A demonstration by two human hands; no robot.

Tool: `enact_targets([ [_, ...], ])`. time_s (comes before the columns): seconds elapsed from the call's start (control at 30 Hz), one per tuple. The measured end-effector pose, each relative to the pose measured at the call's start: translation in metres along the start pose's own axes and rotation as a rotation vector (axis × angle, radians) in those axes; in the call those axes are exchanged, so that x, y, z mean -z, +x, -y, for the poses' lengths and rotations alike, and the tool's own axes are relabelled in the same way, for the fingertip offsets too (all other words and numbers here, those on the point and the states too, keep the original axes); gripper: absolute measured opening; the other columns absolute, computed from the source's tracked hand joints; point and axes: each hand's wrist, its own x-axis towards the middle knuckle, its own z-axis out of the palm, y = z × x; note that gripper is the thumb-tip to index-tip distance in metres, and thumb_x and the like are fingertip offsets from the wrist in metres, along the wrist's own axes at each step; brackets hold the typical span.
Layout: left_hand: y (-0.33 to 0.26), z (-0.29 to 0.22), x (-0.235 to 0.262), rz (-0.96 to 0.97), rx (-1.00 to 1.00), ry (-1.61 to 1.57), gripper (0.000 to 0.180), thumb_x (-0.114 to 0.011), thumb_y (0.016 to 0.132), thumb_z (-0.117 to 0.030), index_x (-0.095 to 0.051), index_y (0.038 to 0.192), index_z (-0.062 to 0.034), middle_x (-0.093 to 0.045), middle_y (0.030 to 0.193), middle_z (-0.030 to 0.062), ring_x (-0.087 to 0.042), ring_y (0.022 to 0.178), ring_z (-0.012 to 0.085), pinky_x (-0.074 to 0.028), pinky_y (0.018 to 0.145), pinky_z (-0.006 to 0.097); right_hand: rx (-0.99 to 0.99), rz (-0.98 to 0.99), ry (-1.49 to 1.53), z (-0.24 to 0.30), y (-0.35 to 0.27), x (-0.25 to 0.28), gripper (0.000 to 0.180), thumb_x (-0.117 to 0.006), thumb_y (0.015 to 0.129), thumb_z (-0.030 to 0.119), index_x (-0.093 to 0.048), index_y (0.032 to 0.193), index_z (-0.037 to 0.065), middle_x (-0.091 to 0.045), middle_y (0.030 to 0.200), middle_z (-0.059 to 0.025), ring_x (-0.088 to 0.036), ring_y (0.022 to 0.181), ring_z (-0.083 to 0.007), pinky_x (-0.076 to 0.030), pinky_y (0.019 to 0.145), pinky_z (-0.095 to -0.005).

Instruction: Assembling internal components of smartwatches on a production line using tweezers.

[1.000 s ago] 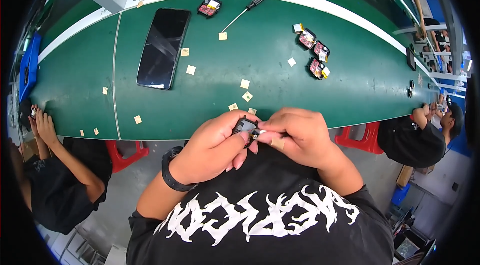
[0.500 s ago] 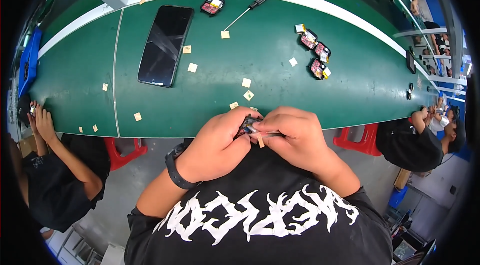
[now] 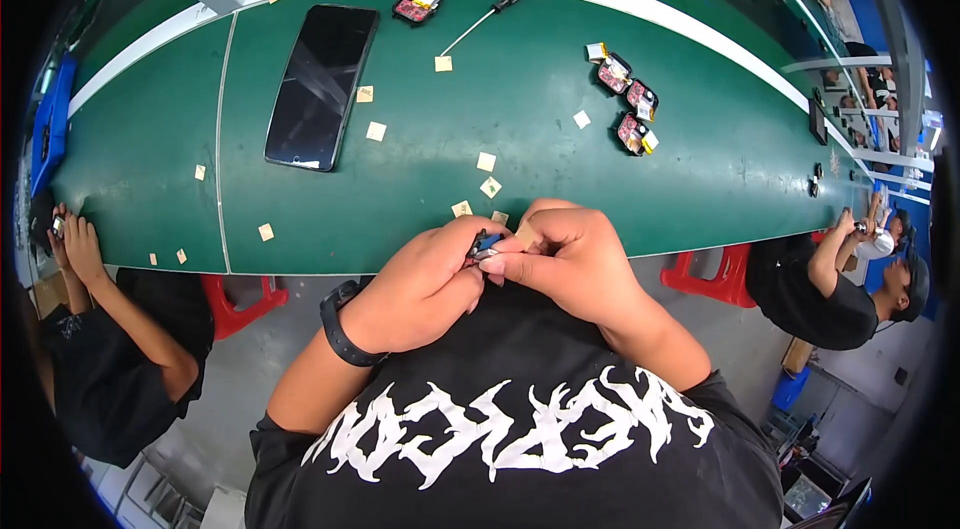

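My left hand (image 3: 425, 274) is closed around a small black electronic device (image 3: 480, 247), mostly hidden by the fingers; a bit of blue and a dark edge show. My right hand (image 3: 575, 264) is closed in a pinch close beside it. A small tan piece (image 3: 526, 235) sticks out at the right fingertips, and the right thumb reaches to the device. Both hands meet just over the near edge of the green table (image 3: 400, 189). Beyond them lie several small cream squares, among them one pale square (image 3: 486, 162) and another with a green mark (image 3: 490, 188).
A black tablet-like device (image 3: 322, 87) lies at left. Behind are an opened black device (image 3: 418, 4) and a screwdriver (image 3: 490, 17). Several opened units (image 3: 632, 133) with batteries sit at right. People work at both sides, near red stools (image 3: 708, 275).
The right hand has turned, and the tan piece has moved up from below the fingers to their upper side. A dark slim thing seen under the right fingers no longer shows.
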Motion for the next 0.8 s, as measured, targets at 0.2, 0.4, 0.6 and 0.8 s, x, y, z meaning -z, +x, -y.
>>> enact_targets([
  [0.2,-0.005,0.017,-0.002,0.031,-0.113,0.024,0.042,-0.041,0.088,0.005,-0.052,0.129,0.0036,-0.066,0.093,0.0087,-0.059,0.068,0.0136,-0.049,0.065,0.029,-0.222,-0.039,0.300,0.004,0.006,-0.003,0.023,-0.083,0.081,-0.005,-0.061,0.085,0.001,-0.060,0.080,-0.0017,-0.065,0.069,-0.0102,-0.047,0.061,-0.0237],
  [0.4,-0.005,0.020,0.002,0.065,-0.076,-0.008,0.039,-0.042,0.092,0.003,-0.053,0.129,0.0005,-0.067,0.096,0.0094,-0.057,0.068,0.0112,-0.047,0.062,0.027,-0.213,0.045,0.424,0.000,0.010,-0.005,0.027,-0.080,0.082,-0.008,-0.059,0.095,0.003,-0.058,0.083,0.0012,-0.062,0.069,-0.0080,-0.046,0.061,-0.0220],
  [0.6,-0.008,0.004,0.004,-0.022,0.224,-0.572,0.022,-0.045,0.102,-0.002,-0.049,0.123,-0.0036,-0.065,0.096,0.0097,-0.052,0.066,0.0067,-0.040,0.057,0.022,-0.117,-0.024,0.474,-0.001,0.003,0.006,0.022,-0.072,0.096,0.011,-0.064,0.112,-0.003,-0.060,0.087,0.0040,-0.056,0.073,-0.0019,-0.042,0.061,-0.0204],
  [0.8,-0.015,-0.001,-0.001,-0.052,0.156,-0.390,0.031,-0.046,0.097,0.004,-0.044,0.127,-0.0016,-0.064,0.098,0.0105,-0.056,0.072,0.0098,-0.047,0.065,0.027,0.097,-0.183,-0.139,0.019,-0.011,0.015,0.021,-0.077,0.089,0.009,-0.071,0.105,-0.001,-0.068,0.089,-0.0057,-0.062,0.068,-0.0102,-0.048,0.058,-0.0257],
])
